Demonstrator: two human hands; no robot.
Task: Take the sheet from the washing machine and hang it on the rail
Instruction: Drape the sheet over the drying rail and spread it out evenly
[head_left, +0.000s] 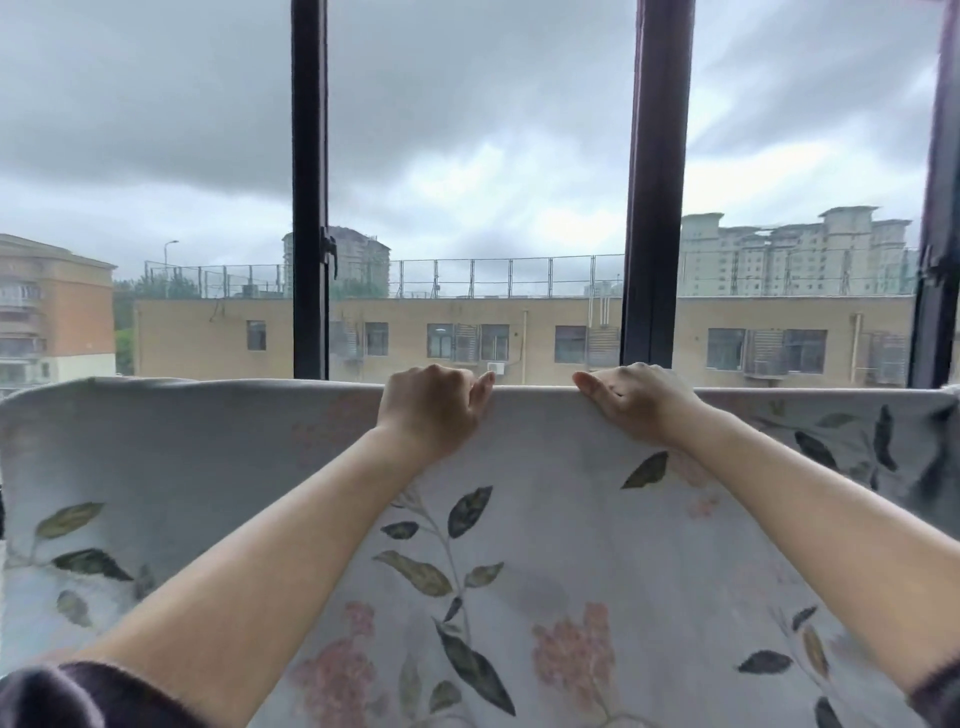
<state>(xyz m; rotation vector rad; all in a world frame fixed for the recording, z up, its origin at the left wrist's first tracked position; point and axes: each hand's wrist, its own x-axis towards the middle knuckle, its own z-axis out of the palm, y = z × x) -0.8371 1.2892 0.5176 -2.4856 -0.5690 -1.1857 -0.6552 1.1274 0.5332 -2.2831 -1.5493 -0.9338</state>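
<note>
Head view: the sheet (519, 545) is draped over the rail, which it hides, in front of the window frame (655, 182). The left hand (431, 410) and right hand (636, 402) both clutch the top fold, fingers curled over it. Hanging appears nearly complete; spreading and letting go remain.

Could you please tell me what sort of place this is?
Likely an enclosed balcony of an upper-floor flat, used for drying laundry: tall dark window frames, a neighbouring building seen outside at roof height, and a floral sheet hanging across in front.
</note>
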